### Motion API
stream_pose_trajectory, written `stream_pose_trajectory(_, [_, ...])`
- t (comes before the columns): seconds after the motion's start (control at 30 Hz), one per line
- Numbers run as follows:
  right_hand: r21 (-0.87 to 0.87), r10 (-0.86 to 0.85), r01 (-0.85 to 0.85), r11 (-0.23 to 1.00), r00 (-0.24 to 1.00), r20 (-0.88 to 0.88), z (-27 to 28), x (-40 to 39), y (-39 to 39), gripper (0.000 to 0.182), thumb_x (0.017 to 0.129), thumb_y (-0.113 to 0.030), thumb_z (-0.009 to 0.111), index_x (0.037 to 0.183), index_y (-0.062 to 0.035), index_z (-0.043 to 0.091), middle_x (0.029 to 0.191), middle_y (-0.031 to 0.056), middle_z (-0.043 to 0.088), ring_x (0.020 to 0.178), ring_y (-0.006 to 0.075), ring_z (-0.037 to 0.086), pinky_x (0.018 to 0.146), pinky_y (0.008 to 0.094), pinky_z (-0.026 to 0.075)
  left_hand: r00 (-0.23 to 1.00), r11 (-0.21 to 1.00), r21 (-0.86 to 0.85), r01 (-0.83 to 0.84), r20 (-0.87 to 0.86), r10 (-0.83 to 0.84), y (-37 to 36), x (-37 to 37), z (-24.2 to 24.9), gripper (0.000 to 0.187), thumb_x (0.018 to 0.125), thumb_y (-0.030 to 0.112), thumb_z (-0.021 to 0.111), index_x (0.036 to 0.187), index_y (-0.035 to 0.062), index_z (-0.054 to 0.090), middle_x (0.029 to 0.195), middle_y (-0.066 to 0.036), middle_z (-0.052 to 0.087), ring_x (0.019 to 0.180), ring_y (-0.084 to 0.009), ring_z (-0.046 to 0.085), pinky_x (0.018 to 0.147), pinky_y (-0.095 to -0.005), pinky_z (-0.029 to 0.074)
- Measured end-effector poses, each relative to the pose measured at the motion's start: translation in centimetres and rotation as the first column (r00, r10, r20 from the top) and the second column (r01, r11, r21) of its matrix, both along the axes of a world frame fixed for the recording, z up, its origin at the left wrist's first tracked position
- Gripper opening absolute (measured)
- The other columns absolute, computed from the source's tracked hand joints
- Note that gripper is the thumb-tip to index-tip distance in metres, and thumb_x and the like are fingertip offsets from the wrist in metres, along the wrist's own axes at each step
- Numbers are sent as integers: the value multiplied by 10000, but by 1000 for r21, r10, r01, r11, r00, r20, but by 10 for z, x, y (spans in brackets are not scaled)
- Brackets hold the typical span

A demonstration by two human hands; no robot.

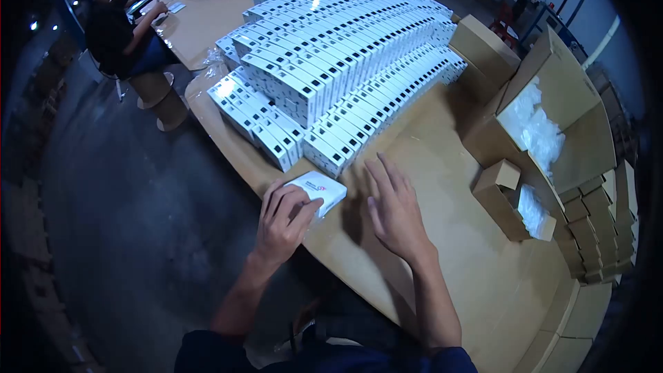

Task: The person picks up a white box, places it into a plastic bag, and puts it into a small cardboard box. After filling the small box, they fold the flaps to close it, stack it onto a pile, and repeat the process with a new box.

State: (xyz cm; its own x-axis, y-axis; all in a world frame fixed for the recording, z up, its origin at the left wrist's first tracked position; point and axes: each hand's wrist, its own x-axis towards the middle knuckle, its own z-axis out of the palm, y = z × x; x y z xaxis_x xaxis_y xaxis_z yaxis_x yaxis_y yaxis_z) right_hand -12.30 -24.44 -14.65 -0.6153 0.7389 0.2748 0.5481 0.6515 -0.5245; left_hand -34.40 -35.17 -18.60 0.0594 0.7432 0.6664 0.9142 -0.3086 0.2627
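Note:
A small white box [319, 184] with red and dark print lies flat at the table's near edge, in front of the stacked boxes. My left hand [282, 220] has its fingers curled over the box's left part, with the thumb along its near side. A bit of clear plastic shows beneath that thumb. To the right of the box, my right hand [397, 214] is held over the table with its fingers stretched out and nothing in them. Just beyond both hands rises a large stack of white boxes [324, 90], tightly lined up in rows and layers.
On the right, an open carton [525, 166] holds clear plastic bags [533, 124]; a smaller cardboard box [501, 179] with plastic stands before it. Several folded cartons [601, 217] line the right side. A co-worker [117, 27] sits at the far left by the brown table [456, 283].

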Motion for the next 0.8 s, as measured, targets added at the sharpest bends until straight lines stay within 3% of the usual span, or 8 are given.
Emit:
stream_pose_trajectory(0.13, [-224,-4,-34,974,986,-167,16,37,-7,652,938,-53,623,1552,-90,406,1544,260,429,1418,487,406,1164,536,358,987,991,50,128,91,-132,-6,32,-1,361,762,-12,791,1105,85,740,1054,-65,587,1060,-265,619,1034,-571,482])
stream_pose_trajectory(0.27, [-698,-203,-21,716,950,-236,56,74,-14,721,1006,-192,666,1620,-99,298,1521,252,472,1304,349,583,985,434,536,951,951,161,262,124,-283,18,73,5,293,756,-18,804,1013,88,712,1050,-59,601,1030,-274,608,1013,-578,489])
stream_pose_trajectory(0.3, [-727,-190,-152,669,911,-366,46,89,-13,728,1038,-237,647,1640,-104,259,1480,222,507,1185,225,620,885,350,569,950,940,189,284,79,-303,26,85,15,268,753,-8,811,976,92,702,1043,-55,604,1017,-274,603,1011,-577,488])
stream_pose_trajectory(0.4, [-699,-262,-299,650,775,-575,50,114,-7,695,1055,-210,619,1643,-111,262,1410,162,542,1128,184,594,875,335,564,896,877,244,413,61,-439,61,124,32,270,775,21,806,1016,98,714,1070,-60,615,1036,-261,608,1002,-589,488])
stream_pose_trajectory(0.57, [-573,-388,-110,812,630,-672,52,165,12,271,1067,-136,580,1312,-34,635,1249,48,620,1102,105,573,946,272,480,702,711,37,702,131,-700,125,190,96,280,818,70,795,1083,64,704,1095,-96,622,1069,-291,625,970,-498,525])
stream_pose_trajectory(0.67, [-535,-458,121,836,690,-561,72,214,27,224,1060,-55,529,1241,-13,654,1106,47,689,987,104,637,848,259,519,628,636,19,771,135,-766,184,224,136,279,842,57,773,1105,38,682,1102,-137,632,1043,-324,636,905,-429,539])
stream_pose_trajectory(0.7, [-519,-427,4,855,573,-699,76,225,36,208,1059,-41,519,1190,-8,677,1070,38,693,888,99,643,775,239,515,646,650,14,760,88,-758,210,233,143,302,831,36,779,1115,38,676,1126,-147,637,1041,-331,641,893,-429,540])
stream_pose_trajectory(0.8, [-136,-420,418,898,727,-543,106,268,72,214,993,-17,541,1067,-39,740,892,28,688,765,98,539,694,274,459,684,691,-44,722,-105,-722,290,266,157,328,839,-4,751,1153,25,659,1125,-177,655,1055,-347,653,918,-433,536])
